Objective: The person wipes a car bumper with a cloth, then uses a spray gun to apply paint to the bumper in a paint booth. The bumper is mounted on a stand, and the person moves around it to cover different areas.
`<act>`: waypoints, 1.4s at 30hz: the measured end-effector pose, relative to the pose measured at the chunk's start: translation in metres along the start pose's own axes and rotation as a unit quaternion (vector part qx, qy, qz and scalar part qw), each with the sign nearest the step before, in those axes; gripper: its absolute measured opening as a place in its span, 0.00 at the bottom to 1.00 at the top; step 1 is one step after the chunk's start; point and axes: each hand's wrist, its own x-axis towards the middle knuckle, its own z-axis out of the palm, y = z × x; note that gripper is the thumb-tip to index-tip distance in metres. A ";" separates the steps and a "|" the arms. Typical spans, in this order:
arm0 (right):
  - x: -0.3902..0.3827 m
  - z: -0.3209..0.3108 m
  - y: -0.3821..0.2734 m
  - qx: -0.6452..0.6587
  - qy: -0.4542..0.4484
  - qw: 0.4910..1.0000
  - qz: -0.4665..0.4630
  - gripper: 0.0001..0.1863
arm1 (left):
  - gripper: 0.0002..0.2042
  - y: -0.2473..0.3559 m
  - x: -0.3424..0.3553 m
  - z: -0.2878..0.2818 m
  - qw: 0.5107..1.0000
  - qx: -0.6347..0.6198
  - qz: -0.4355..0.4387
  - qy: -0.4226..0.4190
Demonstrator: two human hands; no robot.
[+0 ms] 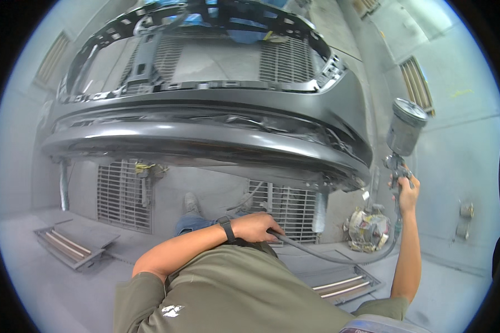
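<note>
Spray gun [396,162] is gripped by right fingers [414,182], cup [404,134] uppermost; hose [316,255] is held by left fingers [276,225], presumably to clear the bumper [205,133].

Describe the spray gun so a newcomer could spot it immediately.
Find the long dark-grey bumper across the upper middle of the view. Just past its right end, the right hand grips the spray gun. Its large grey cup and attached hose set it apart from the lumpy pale object on the floor.
</note>
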 end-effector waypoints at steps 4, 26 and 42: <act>-0.030 0.043 -0.048 0.054 -0.052 0.996 -0.037 0.31 | 0.16 -0.022 -0.042 -0.014 1.000 -0.026 -0.003 0.005; -0.259 0.504 -0.443 -0.196 -0.338 0.886 -0.252 0.30 | 0.17 -0.174 -0.379 -0.107 0.985 -0.109 0.031 0.134; -0.320 0.767 -0.539 -0.216 -0.306 0.781 -0.499 0.21 | 0.22 -0.230 -0.461 -0.101 0.965 -0.202 -0.036 0.163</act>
